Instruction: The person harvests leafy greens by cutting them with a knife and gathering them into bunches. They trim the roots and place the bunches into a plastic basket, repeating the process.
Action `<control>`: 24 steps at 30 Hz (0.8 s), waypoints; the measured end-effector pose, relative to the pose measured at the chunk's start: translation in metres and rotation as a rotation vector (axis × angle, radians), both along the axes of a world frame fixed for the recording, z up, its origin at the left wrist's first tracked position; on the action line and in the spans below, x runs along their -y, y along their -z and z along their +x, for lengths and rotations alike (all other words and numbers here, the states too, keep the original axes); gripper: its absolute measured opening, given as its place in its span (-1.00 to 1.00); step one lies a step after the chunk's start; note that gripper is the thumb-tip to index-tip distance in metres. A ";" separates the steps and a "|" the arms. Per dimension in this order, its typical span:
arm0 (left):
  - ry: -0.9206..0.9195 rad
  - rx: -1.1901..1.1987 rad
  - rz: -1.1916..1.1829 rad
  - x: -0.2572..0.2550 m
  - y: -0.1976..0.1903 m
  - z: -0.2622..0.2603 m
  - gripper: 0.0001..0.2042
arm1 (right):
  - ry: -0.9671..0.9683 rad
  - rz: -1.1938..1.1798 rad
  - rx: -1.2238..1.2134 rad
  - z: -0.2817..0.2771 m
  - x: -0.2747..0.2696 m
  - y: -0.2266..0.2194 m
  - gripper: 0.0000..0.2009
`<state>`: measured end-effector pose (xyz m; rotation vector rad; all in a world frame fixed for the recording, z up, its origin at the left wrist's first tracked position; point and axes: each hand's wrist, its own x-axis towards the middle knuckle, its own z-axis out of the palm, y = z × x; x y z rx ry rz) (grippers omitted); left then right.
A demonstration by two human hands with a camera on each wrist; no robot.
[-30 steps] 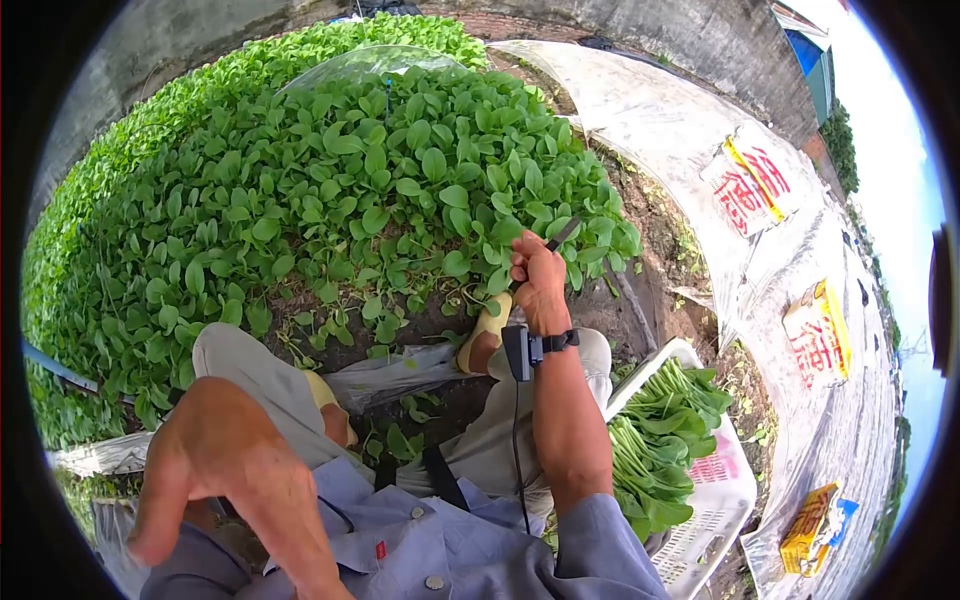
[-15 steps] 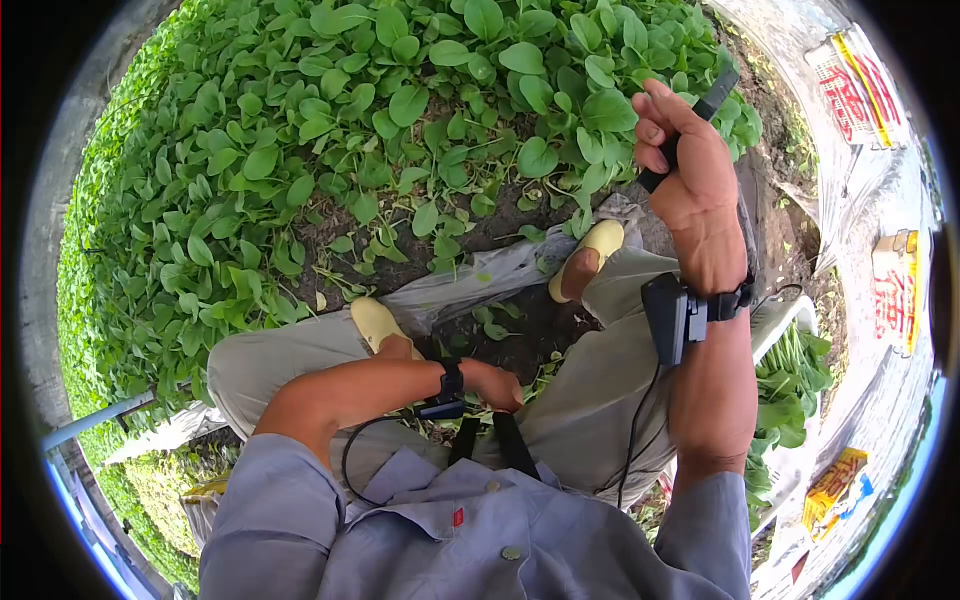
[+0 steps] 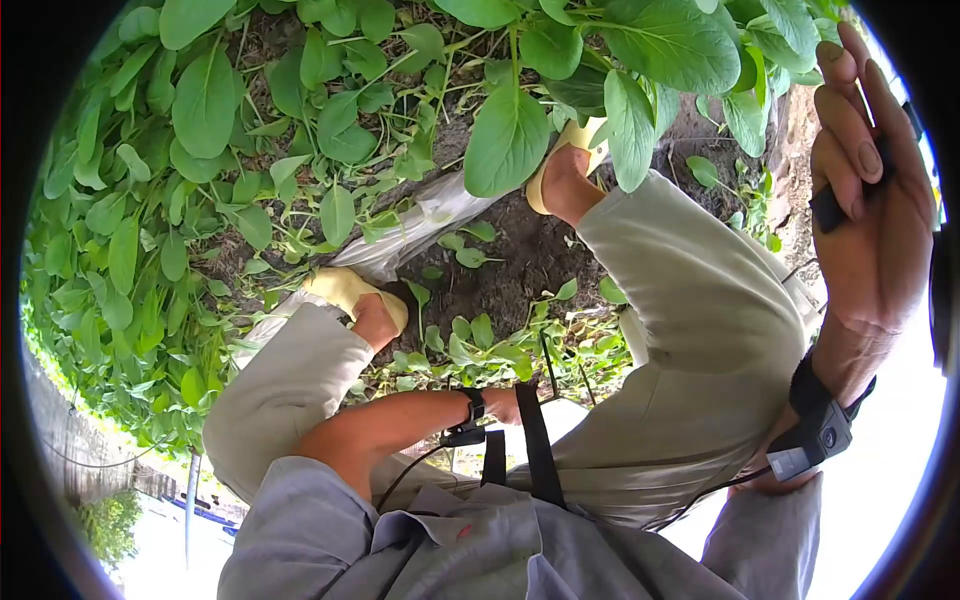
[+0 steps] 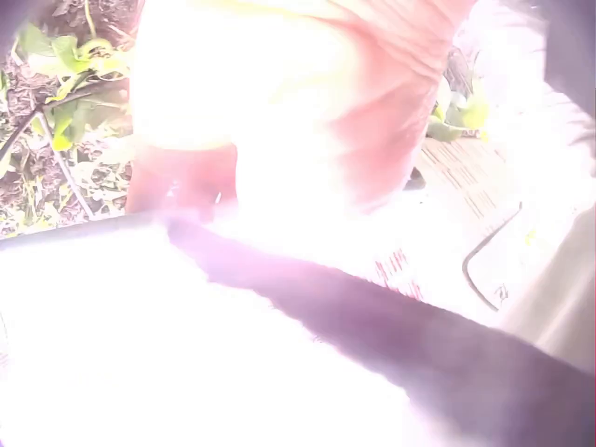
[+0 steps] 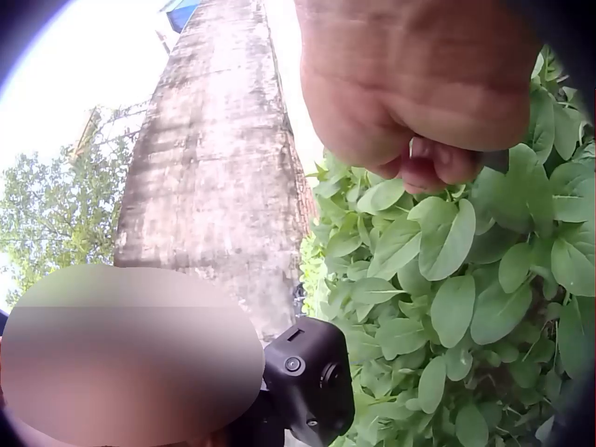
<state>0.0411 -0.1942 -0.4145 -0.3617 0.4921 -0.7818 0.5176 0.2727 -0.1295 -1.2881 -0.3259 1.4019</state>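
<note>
R hand (image 3: 868, 190) grips dark tool (image 3: 828, 208), up near greens (image 3: 505, 140); L hand (image 3: 503, 405) well apart, low btwn legs (image 3: 690, 300), can't tell if holding anything (glare). Poss. risk: tool could nick leaves or R leg if lowered carelessly, esp. w/ eyes elsewhere.

Faces leafy plants (image 3: 345, 132) ahead and to the left, across a plastic strip (image 3: 425, 225) lying on soil (image 3: 515, 275) between the shoes (image 3: 338, 287). Has the left hand (image 3: 506, 404) between the legs (image 3: 690, 310) and, right of them, the right hand (image 3: 868, 215) around a tool (image 3: 828, 208).
</note>
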 end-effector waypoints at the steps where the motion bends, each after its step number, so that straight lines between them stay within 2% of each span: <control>1: 0.058 0.176 0.156 0.031 0.009 -0.011 -0.82 | -0.005 -0.053 -0.023 0.003 0.004 0.004 -0.50; 2: 0.111 0.353 0.311 0.045 0.002 -0.017 -0.86 | -0.011 -0.104 -0.049 0.007 0.008 0.008 -0.49; 3: 0.124 0.343 0.281 -0.026 -0.036 0.005 -0.86 | -0.005 -0.130 -0.114 0.010 0.014 0.015 -0.51; 4: 0.345 0.767 0.805 -0.115 -0.071 0.047 -0.82 | 0.068 -0.120 -0.119 0.008 0.022 0.019 -0.53; 5: 0.316 0.673 0.714 -0.124 -0.077 0.046 -0.82 | 0.094 -0.151 -0.126 0.006 0.027 0.021 -0.54; 6: 0.314 0.688 0.758 -0.120 -0.079 0.040 -0.80 | 0.121 -0.177 -0.133 0.003 0.032 0.024 -0.55; 8: 0.480 0.778 0.724 -0.160 -0.101 0.064 -0.80 | 0.217 -0.239 -0.083 -0.009 0.044 0.027 -0.56; 10: 0.432 0.786 0.688 -0.156 -0.119 0.061 -0.81 | 0.307 -0.354 -0.037 -0.015 0.045 0.030 -0.60; 11: 0.481 0.907 0.686 -0.185 -0.142 0.084 -0.87 | 0.324 -0.406 0.011 -0.013 0.045 0.031 -0.62; 12: 0.314 1.130 0.812 -0.113 -0.127 0.035 -0.92 | 0.375 -0.431 -0.016 -0.010 0.042 0.033 -0.64; 13: 0.500 0.929 0.713 -0.146 -0.156 0.059 -0.90 | 0.398 -0.410 -0.053 -0.007 0.039 0.034 -0.66; 14: 0.631 0.920 0.675 -0.176 -0.181 0.084 -0.84 | 0.421 -0.387 -0.086 -0.004 0.035 0.035 -0.67; 15: 0.760 0.908 0.638 -0.198 -0.196 0.102 -0.67 | 0.457 -0.410 -0.119 -0.004 0.030 0.035 -0.69; 16: 0.804 0.884 0.591 -0.210 -0.206 0.108 -0.63 | 0.488 -0.433 -0.152 -0.002 0.028 0.035 -0.71; 18: 0.852 0.874 0.727 -0.214 -0.213 0.084 -0.74 | 0.563 -0.415 -0.193 0.000 0.038 0.050 -0.77; 19: 0.769 0.734 0.793 -0.232 -0.224 0.085 -0.74 | 0.588 -0.474 -0.179 0.005 0.039 0.049 -0.78; 20: 0.943 0.890 0.768 -0.247 -0.221 0.093 -0.71 | 0.603 -0.467 -0.192 0.012 0.040 0.047 -0.78; 22: 1.043 0.984 0.746 -0.282 -0.219 0.102 -0.67 | 0.629 -0.490 -0.174 0.024 0.045 0.048 -0.79; 24: 1.163 0.980 0.751 -0.323 -0.212 0.113 -0.63 | 0.676 -0.446 -0.224 0.035 0.047 0.048 -0.79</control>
